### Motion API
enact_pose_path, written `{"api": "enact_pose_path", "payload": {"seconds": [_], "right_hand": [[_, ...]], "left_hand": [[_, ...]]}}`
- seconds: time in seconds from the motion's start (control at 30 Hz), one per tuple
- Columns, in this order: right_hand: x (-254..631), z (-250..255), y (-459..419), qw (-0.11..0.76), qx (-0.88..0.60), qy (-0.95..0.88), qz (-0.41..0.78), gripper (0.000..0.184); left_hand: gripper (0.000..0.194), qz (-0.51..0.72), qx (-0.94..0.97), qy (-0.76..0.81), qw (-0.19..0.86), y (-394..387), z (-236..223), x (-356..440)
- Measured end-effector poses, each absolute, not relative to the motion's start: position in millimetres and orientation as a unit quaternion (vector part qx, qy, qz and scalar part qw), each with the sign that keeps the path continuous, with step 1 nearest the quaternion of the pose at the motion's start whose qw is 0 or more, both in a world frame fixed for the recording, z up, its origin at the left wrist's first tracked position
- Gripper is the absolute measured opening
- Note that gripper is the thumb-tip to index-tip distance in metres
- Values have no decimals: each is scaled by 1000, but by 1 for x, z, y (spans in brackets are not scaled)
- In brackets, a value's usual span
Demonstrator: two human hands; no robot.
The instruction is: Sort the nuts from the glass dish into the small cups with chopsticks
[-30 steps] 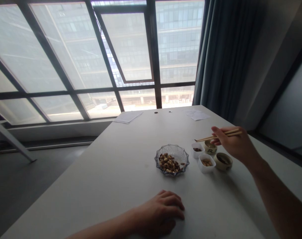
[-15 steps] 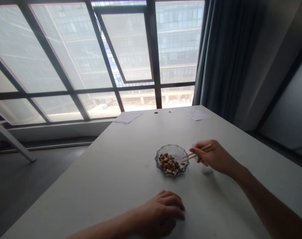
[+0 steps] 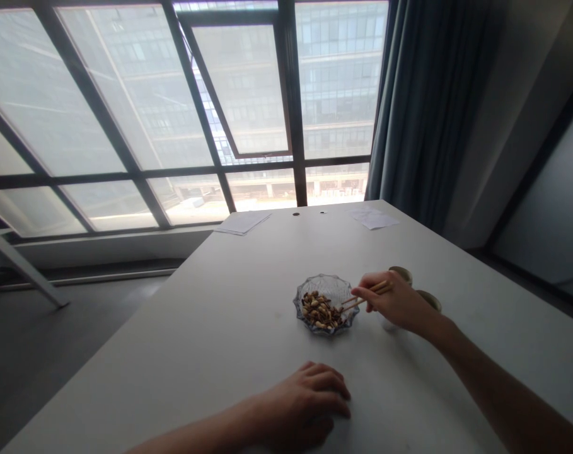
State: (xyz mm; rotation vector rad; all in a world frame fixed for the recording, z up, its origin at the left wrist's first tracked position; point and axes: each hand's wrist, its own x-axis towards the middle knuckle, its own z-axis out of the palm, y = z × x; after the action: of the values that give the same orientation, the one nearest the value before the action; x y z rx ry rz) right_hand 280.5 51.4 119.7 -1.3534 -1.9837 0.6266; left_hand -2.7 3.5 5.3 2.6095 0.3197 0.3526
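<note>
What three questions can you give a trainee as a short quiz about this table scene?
1. Which hand holds the wooden chopsticks?
2. True or false: the left hand rests on the white table and does not touch the glass dish.
3. What lies in the dish? A: nuts; B: coins; C: buttons.

Key: 1. The right hand. 2. True. 3. A.
</note>
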Motion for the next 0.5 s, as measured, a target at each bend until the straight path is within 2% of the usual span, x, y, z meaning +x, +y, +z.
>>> {"api": "enact_pose_path", "payload": {"seconds": [0.5], "right_hand": [[281,111,58,342,-508,-749,252,55]], "left_hand": [[37,145,954,114,238,4,6,-2]]}}
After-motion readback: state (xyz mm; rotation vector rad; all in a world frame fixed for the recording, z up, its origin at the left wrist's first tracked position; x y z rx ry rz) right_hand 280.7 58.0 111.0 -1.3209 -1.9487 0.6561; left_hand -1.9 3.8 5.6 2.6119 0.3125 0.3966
